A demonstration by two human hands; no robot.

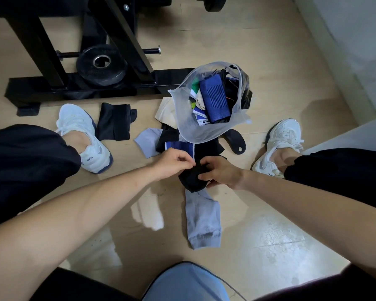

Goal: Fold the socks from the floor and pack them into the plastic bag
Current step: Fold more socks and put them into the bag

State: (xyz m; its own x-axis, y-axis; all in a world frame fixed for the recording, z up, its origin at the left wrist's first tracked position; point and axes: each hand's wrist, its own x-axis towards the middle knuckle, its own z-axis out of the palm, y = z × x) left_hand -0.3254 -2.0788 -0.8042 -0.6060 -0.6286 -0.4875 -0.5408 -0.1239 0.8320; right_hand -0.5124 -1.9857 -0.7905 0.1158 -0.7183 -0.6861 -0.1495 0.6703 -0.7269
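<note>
At six o'clock of the plastic bag (189, 129), we are clamping left hand (175, 161) and right hand (223, 173) fingers on the black sock (191, 179): seemingly soft, light.

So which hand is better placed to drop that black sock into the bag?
The right hand, probably. Its fingers wrap around the bulk of the black sock, while the left hand only pinches an edge. The bag stands open just ahead of both hands.
</note>
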